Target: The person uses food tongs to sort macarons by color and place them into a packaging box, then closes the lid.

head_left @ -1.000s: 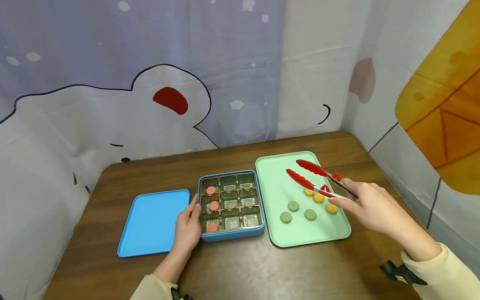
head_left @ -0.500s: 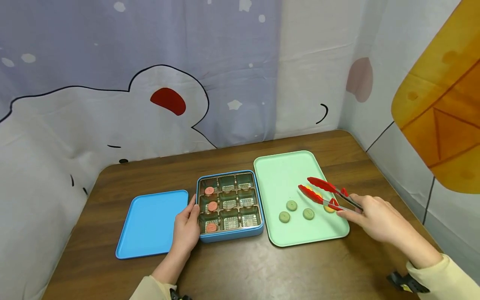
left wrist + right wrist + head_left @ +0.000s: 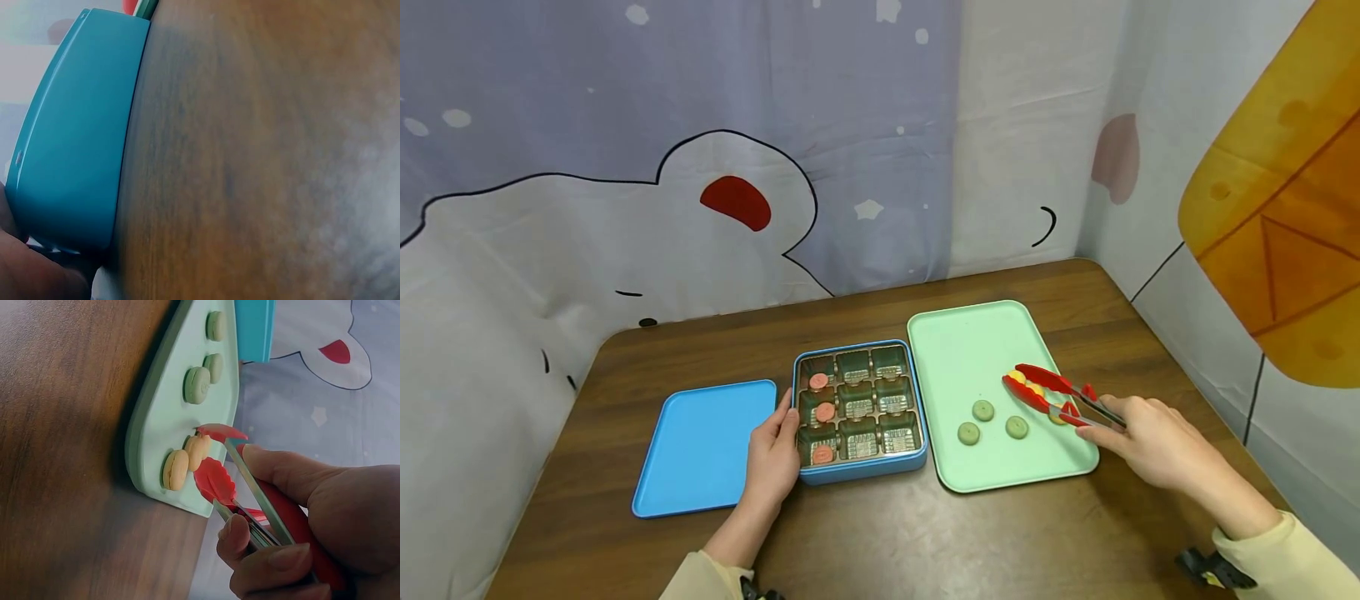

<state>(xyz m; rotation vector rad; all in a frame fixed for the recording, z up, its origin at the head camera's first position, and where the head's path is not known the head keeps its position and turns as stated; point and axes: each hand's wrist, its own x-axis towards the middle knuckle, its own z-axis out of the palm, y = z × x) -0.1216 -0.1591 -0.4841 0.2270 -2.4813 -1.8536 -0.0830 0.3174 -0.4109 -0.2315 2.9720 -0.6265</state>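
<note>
Left hand [image 3: 772, 458] rests straight-fingered against a blue nine-compartment box [image 3: 867, 472], while the right hand [image 3: 1159, 440] grips red-tipped metal tongs [image 3: 1051, 380] parted around round yellow macarons [image 3: 197, 452] on a pale-green rectangular tray [image 3: 957, 350], likely lining up a pick that calls for gentle squeezing.

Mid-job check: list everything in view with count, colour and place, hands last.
Box: 1, blue, table centre; nine-compartment insert inside
Pink macarons: 3, pink, one per compartment, left column
Green tray: 1, pale green, right of box
Green macarons: 3, green, on green tray
Yellow macarons: 3, yellow, green tray's right side, partly hidden
Tongs: 1, red and metal, at the yellow macarons
Flat tray or lid: 1, blue, left of box
Table: 1, brown, underneath
Backdrop: printed, multicoloured, behind table
Sleeves: 2, pale yellow, at bottom
Left hand: 1, bare, touching box's left side
Right hand: 1, bare, holding tongs
</note>
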